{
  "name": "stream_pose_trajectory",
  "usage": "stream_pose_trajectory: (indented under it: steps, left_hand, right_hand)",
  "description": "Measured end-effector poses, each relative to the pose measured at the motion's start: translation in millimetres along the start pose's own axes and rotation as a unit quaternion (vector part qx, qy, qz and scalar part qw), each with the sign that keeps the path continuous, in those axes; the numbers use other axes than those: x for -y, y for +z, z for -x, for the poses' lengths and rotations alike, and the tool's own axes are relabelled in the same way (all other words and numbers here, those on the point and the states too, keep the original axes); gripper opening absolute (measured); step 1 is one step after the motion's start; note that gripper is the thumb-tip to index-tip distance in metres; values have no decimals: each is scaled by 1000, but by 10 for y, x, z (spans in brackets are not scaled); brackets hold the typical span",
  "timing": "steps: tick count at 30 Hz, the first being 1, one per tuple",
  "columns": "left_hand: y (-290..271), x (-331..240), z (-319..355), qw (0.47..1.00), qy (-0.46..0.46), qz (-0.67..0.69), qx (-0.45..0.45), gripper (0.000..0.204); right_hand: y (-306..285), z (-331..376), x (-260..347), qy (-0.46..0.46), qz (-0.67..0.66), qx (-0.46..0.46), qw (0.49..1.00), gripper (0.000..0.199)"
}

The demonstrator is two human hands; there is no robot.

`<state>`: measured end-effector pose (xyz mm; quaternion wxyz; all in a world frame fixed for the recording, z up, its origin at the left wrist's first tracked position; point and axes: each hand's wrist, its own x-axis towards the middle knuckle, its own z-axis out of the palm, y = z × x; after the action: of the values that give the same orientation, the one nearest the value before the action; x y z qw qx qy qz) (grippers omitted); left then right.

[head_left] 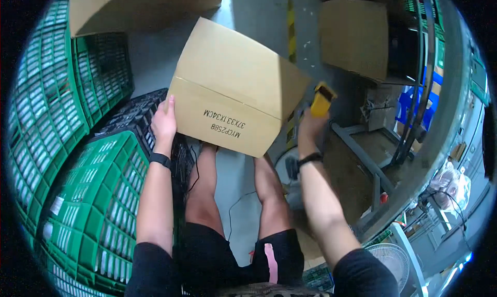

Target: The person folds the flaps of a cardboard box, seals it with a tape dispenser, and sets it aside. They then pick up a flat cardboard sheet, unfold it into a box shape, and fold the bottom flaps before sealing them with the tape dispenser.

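Note:
A brown cardboard carton (233, 74) with dark print and a seam across it is held tilted in front of me, above my legs. My left hand (164, 122) grips its left edge, with the thumb lying on the printed face. To the right of the carton, apart from it, my right hand (312, 125) is closed around a yellow tool that looks like a tape dispenser (321, 104). That hand is slightly blurred. The carton's underside and far sides are hidden.
Stacked green plastic crates (96, 188) fill the left side, beside a black crate (140, 116). Other cartons stand at the far left (150, 9) and far right (354, 35). A metal-framed bench (435, 141) runs along the right. A white fan (388, 261) is low right; thin cables lie between my legs.

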<state>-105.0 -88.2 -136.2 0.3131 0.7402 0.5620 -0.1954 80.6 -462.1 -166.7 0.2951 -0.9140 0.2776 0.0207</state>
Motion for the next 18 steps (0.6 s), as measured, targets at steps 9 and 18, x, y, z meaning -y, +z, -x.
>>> stream_pose_trajectory:
  steps: [9, 18]
  left_hand:
    - [66, 11, 111, 996, -78, 14, -29, 63]
    - [1417, -120, 1402, 928, -145, 336, 75, 73]
  right_hand:
    - [932, -712, 58, -70, -336, 115, 932, 38]
    - [837, -815, 2262, -223, 86, 39, 970, 61]
